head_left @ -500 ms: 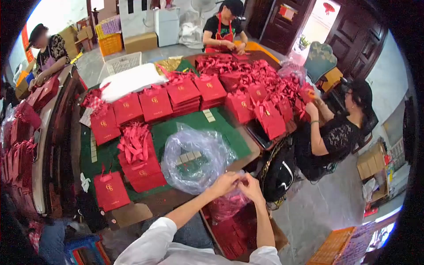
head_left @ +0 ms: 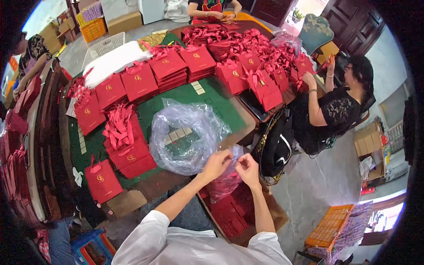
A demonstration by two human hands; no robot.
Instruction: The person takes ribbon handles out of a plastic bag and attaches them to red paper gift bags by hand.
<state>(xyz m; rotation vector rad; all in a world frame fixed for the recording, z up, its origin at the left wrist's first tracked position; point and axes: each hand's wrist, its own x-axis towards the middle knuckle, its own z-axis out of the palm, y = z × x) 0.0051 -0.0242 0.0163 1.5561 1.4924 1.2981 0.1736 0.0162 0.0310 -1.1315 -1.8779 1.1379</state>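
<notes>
Side by side near the table's front edge, my left hand and my right hand both pinch the upper part of a clear plastic bag. Red things show through its film, but I cannot make out their exact shape. Under the bag stands an open cardboard box with red paper bags packed inside. Just beyond my left hand, a big loose ring of clear plastic film lies on the green table mat.
Stacked red gift bags line the table, with a ribboned heap at the far right. A black bag hangs right of my hands. One person works at the right, another at the far side, a third at the left.
My hands, close together at the plastic bag's top before, are now slightly apart, still pinching it. The view has tilted downward. The person at the right has raised a hand.
</notes>
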